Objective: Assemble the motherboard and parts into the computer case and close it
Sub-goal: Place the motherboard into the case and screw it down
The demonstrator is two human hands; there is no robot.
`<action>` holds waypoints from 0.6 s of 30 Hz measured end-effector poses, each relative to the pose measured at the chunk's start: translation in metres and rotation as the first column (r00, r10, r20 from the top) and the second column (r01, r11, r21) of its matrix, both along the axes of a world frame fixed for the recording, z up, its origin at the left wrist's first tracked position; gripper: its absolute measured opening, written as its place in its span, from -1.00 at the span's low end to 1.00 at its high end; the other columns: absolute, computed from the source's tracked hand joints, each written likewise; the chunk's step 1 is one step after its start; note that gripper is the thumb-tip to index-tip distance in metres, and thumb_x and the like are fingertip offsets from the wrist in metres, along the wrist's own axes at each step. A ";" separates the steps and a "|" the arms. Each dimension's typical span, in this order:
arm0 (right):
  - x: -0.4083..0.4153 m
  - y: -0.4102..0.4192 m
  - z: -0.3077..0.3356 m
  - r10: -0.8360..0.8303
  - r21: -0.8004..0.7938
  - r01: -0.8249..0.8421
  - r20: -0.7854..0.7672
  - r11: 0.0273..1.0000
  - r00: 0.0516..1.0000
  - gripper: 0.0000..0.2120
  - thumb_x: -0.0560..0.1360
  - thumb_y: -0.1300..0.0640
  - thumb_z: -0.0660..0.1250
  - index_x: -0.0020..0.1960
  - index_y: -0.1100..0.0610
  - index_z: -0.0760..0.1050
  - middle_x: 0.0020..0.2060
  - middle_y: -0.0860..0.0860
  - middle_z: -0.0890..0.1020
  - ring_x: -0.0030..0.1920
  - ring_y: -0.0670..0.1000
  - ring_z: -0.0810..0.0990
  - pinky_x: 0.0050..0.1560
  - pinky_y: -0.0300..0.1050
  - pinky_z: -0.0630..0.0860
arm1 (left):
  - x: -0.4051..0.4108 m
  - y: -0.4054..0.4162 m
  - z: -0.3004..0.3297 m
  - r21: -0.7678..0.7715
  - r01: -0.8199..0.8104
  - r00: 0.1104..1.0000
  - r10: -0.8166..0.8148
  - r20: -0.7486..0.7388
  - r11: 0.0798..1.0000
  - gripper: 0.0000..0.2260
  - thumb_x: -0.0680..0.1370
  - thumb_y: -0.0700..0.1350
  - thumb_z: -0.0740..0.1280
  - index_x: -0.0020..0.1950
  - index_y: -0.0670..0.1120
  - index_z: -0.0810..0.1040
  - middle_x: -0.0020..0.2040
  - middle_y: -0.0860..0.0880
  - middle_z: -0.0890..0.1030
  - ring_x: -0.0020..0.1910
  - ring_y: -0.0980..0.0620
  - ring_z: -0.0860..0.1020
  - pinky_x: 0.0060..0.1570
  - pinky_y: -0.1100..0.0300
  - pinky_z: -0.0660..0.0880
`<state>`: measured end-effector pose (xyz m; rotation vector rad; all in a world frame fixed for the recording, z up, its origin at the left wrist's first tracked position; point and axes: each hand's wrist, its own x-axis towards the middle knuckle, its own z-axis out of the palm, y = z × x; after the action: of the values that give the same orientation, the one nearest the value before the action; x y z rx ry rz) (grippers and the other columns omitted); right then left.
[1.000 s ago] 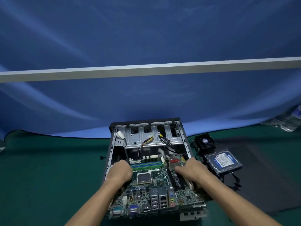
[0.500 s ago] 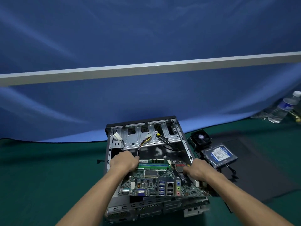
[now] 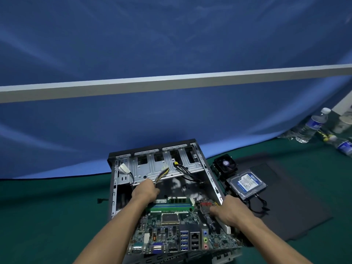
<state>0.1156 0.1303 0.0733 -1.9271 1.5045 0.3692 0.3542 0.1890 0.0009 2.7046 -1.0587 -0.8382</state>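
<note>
The open black computer case point(image 3: 114, 187) lies on the green table, its metal drive cage at the far end. The green motherboard point(image 3: 171, 231) hangs tilted over the near half of the case, with its port block toward me. My right hand point(image 3: 230, 212) grips the board's right edge. My left hand point(image 3: 144, 193) is off the board, reaching into the case at the yellow and black cable bundle point(image 3: 162, 173). Its fingers are hidden behind the back of the hand.
A CPU cooler fan point(image 3: 225, 165) and a hard drive point(image 3: 246, 184) with a blue label lie right of the case, on the edge of a black side panel point(image 3: 295, 206). Water bottles point(image 3: 312, 126) lie far right. A white connector point(image 3: 124, 169) hangs inside the case's left corner.
My left hand has let go of the motherboard's far left edge and moved forward to the cable bundle. The board has slid back toward me, held by my right hand alone.
</note>
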 end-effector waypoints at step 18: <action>0.040 -0.010 -0.018 0.018 -0.055 -0.023 -0.078 0.998 0.997 -0.60 0.58 -0.10 0.22 -0.32 0.13 0.33 -0.26 0.02 0.50 -0.34 -0.03 0.44 -0.37 -0.20 0.33 | 0.041 0.045 0.036 0.004 -0.220 0.935 0.212 -0.285 0.976 -0.76 0.59 -0.19 0.14 -0.07 -0.28 0.55 -0.26 -0.20 0.65 -0.36 -0.11 0.59 -0.31 0.18 0.51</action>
<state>0.1557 0.1201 0.0554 -1.9940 1.5607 0.4193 0.3948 0.2335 0.0372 2.5158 -0.6926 -1.1167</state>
